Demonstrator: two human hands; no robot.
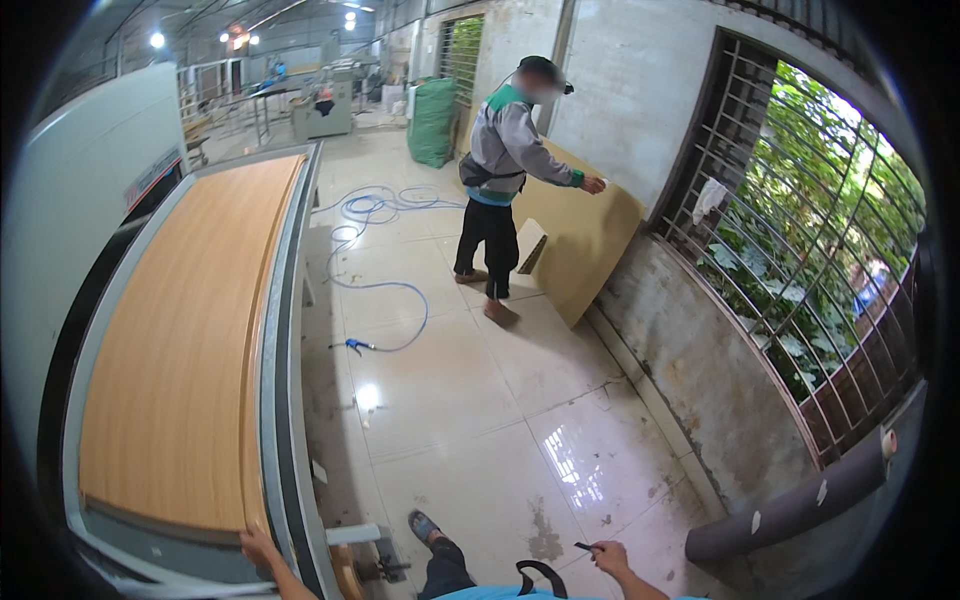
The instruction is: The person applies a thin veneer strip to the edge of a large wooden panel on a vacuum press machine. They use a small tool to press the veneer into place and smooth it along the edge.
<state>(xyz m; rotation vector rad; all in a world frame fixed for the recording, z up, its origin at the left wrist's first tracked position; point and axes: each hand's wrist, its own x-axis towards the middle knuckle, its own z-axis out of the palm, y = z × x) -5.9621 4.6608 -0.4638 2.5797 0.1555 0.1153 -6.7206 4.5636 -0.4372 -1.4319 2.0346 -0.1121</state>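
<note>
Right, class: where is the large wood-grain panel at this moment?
In the head view, the large wood-grain panel lies on the left side, on the long grey bench, with the person's left hand at its near right corner.

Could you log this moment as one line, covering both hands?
left hand: at near right corner of wood-grain panel | right hand: holding small dark object, kind unclear | co-worker: standing beside tan board

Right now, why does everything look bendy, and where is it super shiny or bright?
Head view: the fisheye lens bows straight edges, like those of the wood-grain panel, and leaves the corners black; head view: glare whitens patches of the glossy tiled floor; head view: daylight brightens the leaves outside the barred window.
</note>
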